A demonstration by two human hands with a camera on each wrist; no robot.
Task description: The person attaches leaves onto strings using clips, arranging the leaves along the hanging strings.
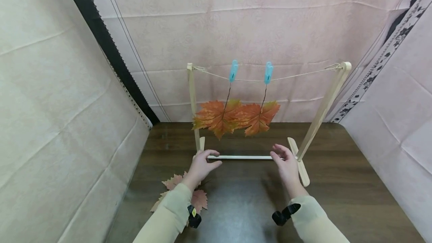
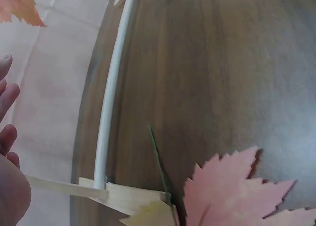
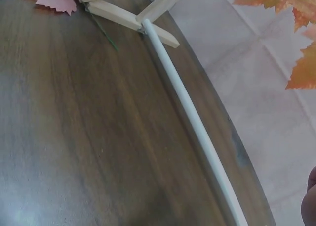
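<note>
A wooden frame holds a string (image 1: 297, 75) between two posts. Two blue clothespins (image 1: 233, 71) (image 1: 268, 72) on the string hold the stems of two orange leaves (image 1: 219, 118) (image 1: 258, 118). A white rod (image 1: 244, 157) joins the posts low down. My left hand (image 1: 200, 167) is at the rod's left end, fingers and thumb apart; my right hand (image 1: 286, 165) is near its right end, fingers loosely bent. Neither hand visibly grips anything. Pink leaves (image 1: 199, 200) lie partly under my left forearm, and show in the left wrist view as a pink leaf (image 2: 229, 191) with a green stem.
The frame's right post (image 1: 324, 111) leans outward in view above its wooden foot (image 1: 303, 173); the left post (image 1: 192, 104) stands opposite. Light cloth hangs behind the brown table (image 1: 357, 183) and along both sides.
</note>
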